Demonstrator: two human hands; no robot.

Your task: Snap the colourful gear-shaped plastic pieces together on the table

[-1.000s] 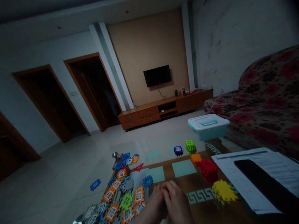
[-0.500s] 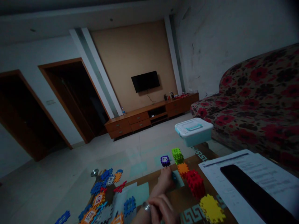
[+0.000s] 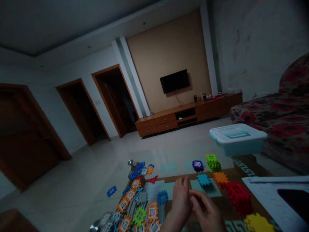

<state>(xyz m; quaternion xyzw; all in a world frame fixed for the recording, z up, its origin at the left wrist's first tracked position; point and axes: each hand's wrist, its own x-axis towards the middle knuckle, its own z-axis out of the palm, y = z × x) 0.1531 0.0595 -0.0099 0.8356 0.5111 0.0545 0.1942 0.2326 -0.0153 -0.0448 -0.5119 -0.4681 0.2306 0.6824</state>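
Nearest, at the lower edge: left hand [image 3: 180,201] and right hand [image 3: 207,214] held together above the table [image 3: 180,178], fingertips nearly meeting; left fingers [image 3: 181,184] extended and loosely spread, right fingers [image 3: 196,200] curled inward; nothing visibly grasped by either, though a small piece hidden between them cannot be ruled out

Just ahead and slightly right of the left fingertips: blue cube [image 3: 204,179], resting on a pale tile of the table pattern, apart from both hands; left hand nearer to it than the right; roughly square in outline, so no clear long axis

Left of the hands: heap of flat interlocking tiles [image 3: 135,214], orange, green, blue and grey, several with window prints; one blue tile [image 3: 162,197] beside the left wrist; another blue tile [image 3: 111,191] lying apart to the left

Right of the hands, running away: yellow cube [image 3: 258,223], red cube [image 3: 238,196], orange cube [image 3: 220,178], green cube [image 3: 213,162], with a purple cube [image 3: 198,165] just left of the green one

Far right: printed sheet [image 3: 267,196] with a dark flat object on it

Beyond the table: lidded storage box [image 3: 238,139], closed, contents not visible; floral sofa [image 3: 272,116]; farthest, cabinet [image 3: 188,116] and wall television [image 3: 175,81]
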